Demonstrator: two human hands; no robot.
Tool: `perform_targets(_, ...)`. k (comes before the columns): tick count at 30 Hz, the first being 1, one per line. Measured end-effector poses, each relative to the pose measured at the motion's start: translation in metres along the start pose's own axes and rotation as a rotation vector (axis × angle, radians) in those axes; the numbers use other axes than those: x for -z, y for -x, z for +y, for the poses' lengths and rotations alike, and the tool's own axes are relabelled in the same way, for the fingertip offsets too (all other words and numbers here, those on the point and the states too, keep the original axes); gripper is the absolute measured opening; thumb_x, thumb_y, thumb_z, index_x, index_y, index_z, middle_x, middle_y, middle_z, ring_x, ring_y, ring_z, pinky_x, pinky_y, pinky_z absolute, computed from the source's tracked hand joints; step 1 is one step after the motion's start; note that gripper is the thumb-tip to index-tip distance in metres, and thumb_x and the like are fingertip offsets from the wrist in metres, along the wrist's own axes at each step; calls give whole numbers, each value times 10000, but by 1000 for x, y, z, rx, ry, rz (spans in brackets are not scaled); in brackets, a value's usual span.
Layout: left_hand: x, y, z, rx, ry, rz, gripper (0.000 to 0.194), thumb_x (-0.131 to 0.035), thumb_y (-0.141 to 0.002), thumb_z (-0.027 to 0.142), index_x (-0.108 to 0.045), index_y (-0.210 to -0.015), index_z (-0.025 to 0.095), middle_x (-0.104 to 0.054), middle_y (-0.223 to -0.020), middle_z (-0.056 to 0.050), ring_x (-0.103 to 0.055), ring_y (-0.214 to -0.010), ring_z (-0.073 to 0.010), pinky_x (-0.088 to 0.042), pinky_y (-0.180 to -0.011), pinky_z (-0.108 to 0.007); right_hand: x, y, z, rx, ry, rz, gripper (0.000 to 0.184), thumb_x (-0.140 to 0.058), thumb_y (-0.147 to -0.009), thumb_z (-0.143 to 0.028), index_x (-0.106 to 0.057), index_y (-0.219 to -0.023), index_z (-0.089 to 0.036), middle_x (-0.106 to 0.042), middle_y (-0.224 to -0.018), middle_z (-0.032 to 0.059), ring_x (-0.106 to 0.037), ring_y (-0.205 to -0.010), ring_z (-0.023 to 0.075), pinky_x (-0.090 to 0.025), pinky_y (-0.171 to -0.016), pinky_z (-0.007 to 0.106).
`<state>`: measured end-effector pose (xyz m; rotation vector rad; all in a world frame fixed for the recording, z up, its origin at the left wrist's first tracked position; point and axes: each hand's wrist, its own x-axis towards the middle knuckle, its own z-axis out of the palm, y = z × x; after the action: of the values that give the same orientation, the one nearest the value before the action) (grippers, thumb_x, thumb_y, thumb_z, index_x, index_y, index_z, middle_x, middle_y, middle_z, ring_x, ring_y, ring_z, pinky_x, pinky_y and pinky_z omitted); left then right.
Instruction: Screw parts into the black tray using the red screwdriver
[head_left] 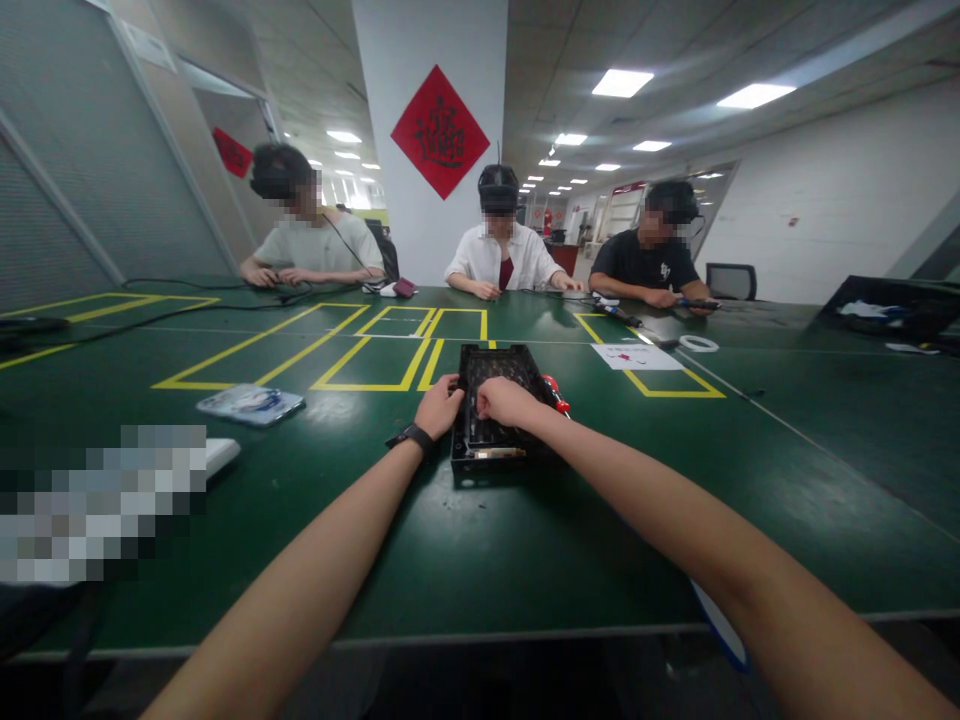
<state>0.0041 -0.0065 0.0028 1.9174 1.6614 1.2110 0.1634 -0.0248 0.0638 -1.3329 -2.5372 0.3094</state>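
Note:
A black rectangular case [471, 468] lies on the green table in front of me, its dark inside crowded with small detail I cannot make out. Along its left wall, my left hand [441, 405] has its fingers closed against the edge. Over the inside of the case, my right hand [504, 402] is curled with its fingers pressed together and pointing down. Whatever those fingers pinch, if anything, is hidden. A brass-coloured strip [500, 453] shows on the near end of the case. Just right of it are red rounded parts [561, 406], partly covered by my right forearm.
On the green table [360, 580], a patterned flat packet [251, 403] lies left. A white sheet [637, 357] and a white ring [698, 343] are farther right. Yellow tape outlines [360, 388] mark the tabletop. Three people sit across, and black cables [180, 307] run along the far left.

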Motion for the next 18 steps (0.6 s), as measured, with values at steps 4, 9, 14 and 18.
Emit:
perform_targets(4,0,-1,1,19,21,1,444,-432,-765,216,-509,-1189,108,-604,-1134,-124,-572,-1022,-197,-430,-915,-326,12,8,-9,89,-118,-116,109,-650,-676,-148,-697,-773,-132,-685,-713,36,-601,-651,113,-402,-585,174)
perform_targets(9,-1,-2,1,15,41,2,441,-438,-758,198,-520,-1182,111,-602,-1142,-120,-566,-1040,-197,-425,-928,-319,21,18,-11,160,-304,-408,159,-655,-681,-206,-712,-804,-123,-695,-728,21,-591,-655,108,-418,-610,176)
perform_targets(14,-2,-2,0,0,59,11,444,-436,-765,195,-513,-1195,115,-600,-1153,-115,-568,-1037,-191,-427,-926,-315,22,23,-13,78,-336,-453,179,-664,-679,-223,-721,-817,-125,-699,-746,16,-583,-682,107,-419,-665,180)
perform_targets(18,-2,-2,1,2,50,8,439,-443,-765,193,-517,-1192,119,-608,-1140,-109,-577,-1020,-185,-434,-916,-312,22,26,-17,49,-332,-451,148,-663,-682,-211,-726,-790,-130,-700,-737,11,-587,-684,110,-416,-676,182)
